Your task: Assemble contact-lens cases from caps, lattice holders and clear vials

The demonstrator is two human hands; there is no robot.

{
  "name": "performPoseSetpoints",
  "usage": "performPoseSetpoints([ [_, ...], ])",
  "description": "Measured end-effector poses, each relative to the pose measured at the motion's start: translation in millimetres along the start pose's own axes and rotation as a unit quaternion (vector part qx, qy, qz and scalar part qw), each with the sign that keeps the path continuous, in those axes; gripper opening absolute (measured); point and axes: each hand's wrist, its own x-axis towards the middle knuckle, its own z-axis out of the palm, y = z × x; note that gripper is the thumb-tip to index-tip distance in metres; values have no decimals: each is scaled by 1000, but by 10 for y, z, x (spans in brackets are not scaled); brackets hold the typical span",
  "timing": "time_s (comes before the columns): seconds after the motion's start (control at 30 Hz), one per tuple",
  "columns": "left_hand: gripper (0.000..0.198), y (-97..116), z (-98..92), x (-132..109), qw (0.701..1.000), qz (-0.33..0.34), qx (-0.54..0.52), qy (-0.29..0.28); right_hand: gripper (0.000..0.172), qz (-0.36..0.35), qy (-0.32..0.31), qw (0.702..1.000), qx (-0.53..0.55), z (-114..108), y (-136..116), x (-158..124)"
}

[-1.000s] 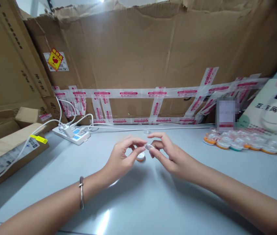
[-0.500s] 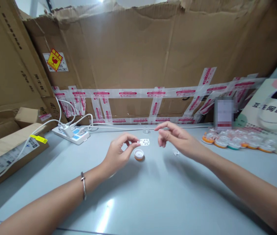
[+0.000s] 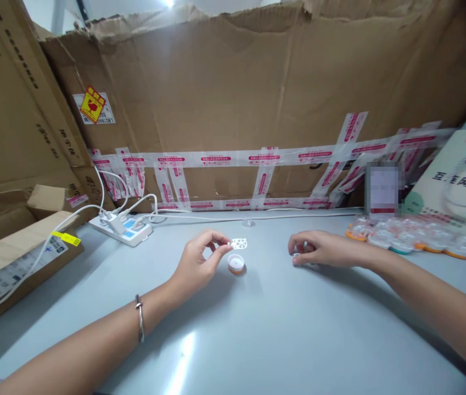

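Between thumb and forefinger, my left hand (image 3: 202, 258) pinches a thin, flat white plastic openwork piece (image 3: 239, 243), held just above the table. Below it stands a small round white cup with an orange base (image 3: 236, 264), its open side up. Farther right, my right hand (image 3: 317, 248) is down at the table with fingers curled and closed around a small white plastic piece (image 3: 296, 255), mostly covered by the fingers. Toward the back lies a small clear round cap (image 3: 248, 222).
A power strip (image 3: 121, 227) with plugs and white cables is at the back left, beside an open cardboard box (image 3: 27, 258). At the right, several clear-topped orange and green parts (image 3: 411, 236) lie near a printed box (image 3: 463, 192). Taped cardboard (image 3: 216, 109) walls the back.
My right hand has come down and slightly right, onto the small white piece that lay on the table. My left hand still pinches the openwork piece, barely moved.
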Motion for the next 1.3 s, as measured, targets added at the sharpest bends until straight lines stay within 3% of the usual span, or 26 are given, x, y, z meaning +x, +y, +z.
performPoseSetpoints([
  [0.27, 5, 56, -19, -12, 1000, -13, -8, 3, 8, -10, 10, 1000, 19, 44, -68, 20],
  [0.57, 5, 65, -10, -10, 999, -30, -20, 3, 13, -23, 82, 996, 18, 97, -84, 87],
  [0.97, 5, 71, -27, -17, 1000, -28, -10, -9, 12, -39, 115, 992, 42, 143, -116, 102],
  [1.07, 6, 74, -19, -14, 1000, -29, -1, -8, 22, -45, 183, 973, 134, 156, -313, 53],
  [1.17, 8, 91, -4, -19, 999, -34, 10, -15, 26, -95, 286, 920, 249, 222, -591, -32],
  [1.3, 8, 143, 20, -42, 998, -44, 14, -31, 19, -171, 301, 903, 254, 372, -852, -104],
])
